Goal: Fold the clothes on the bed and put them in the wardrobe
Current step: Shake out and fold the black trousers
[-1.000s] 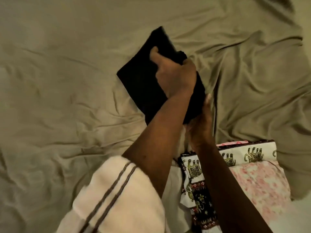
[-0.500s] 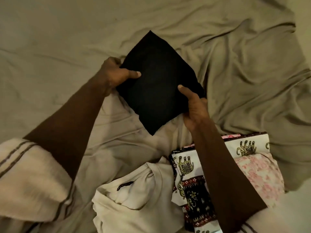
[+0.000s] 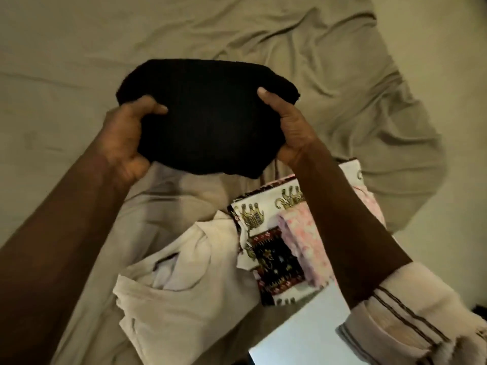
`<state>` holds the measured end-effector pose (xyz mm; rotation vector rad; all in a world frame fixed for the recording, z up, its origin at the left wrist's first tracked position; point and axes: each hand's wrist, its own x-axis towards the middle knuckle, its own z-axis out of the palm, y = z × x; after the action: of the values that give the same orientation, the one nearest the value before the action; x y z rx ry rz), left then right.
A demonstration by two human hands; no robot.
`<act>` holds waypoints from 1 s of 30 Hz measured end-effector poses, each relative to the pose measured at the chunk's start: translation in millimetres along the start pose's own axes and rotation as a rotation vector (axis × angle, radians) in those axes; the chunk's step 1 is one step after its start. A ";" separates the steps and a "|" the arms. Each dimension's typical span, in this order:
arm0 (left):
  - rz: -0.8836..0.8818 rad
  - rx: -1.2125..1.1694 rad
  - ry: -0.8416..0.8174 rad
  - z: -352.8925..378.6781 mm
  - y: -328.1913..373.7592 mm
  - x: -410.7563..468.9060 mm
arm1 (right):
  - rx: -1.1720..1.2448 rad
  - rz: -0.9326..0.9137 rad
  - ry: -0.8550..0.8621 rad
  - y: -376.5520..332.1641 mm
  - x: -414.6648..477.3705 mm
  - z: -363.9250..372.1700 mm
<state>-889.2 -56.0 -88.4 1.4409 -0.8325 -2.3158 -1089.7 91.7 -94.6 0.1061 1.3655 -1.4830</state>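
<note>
Black garment [image 3: 208,122] between left hand [image 3: 126,138], right hand [image 3: 290,133]; fingers hidden beneath

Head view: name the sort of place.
Probably a bedroom: a rumpled olive bedsheet, an elephant-print cloth and cream shirt lying on it, a folded black garment held by left hand and right hand.

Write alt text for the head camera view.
The left hand and right hand grip a folded black garment by its sides over a rumpled beige sheet. Nearer lie a cream shirt, an elephant-print cloth and a pink floral cloth.
</note>
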 end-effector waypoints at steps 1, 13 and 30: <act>-0.039 -0.010 -0.050 10.6 -15.6 -31.8 | -0.046 0.014 -0.010 -10.6 -23.8 -17.6; -0.323 -0.052 -0.105 112.6 -218.8 -149.5 | -0.849 0.131 0.319 -59.9 -150.1 -185.8; 0.160 0.436 0.153 115.6 -278.6 -161.1 | -0.831 -0.671 0.547 50.4 -126.8 -258.1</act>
<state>-902.1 285.4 -103.4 1.6213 -1.4112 -1.9552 -1142.5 376.5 -131.6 -0.5645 2.5430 -1.3087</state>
